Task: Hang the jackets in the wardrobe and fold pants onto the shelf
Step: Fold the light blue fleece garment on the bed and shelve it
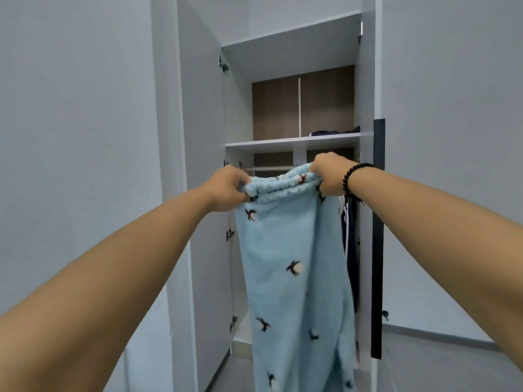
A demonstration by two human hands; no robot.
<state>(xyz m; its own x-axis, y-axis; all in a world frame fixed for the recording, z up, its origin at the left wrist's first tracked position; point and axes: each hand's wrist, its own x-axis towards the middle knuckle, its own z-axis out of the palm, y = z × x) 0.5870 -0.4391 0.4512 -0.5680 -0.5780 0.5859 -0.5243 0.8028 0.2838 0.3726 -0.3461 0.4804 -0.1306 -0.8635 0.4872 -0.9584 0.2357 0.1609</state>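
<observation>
Light blue fleece pants [291, 264] with small dark bird prints hang full length in front of the open wardrobe. My left hand [226, 189] grips the left end of the elastic waistband, and my right hand [329, 174], with a dark bead bracelet on its wrist, grips the right end. Both arms are stretched forward at about the height of the hanging rail [268, 168]. The white shelf [294, 142] lies just above my hands, with a dark folded garment [334, 132] on its right part. The pants hide most of the lower wardrobe.
The left wardrobe door [201, 165] stands open toward me. A dark door edge [377, 236] stands at the right. Dark clothes with white stripes [349, 236] hang behind the pants at the right. Grey walls flank the wardrobe, and grey floor shows at the lower right.
</observation>
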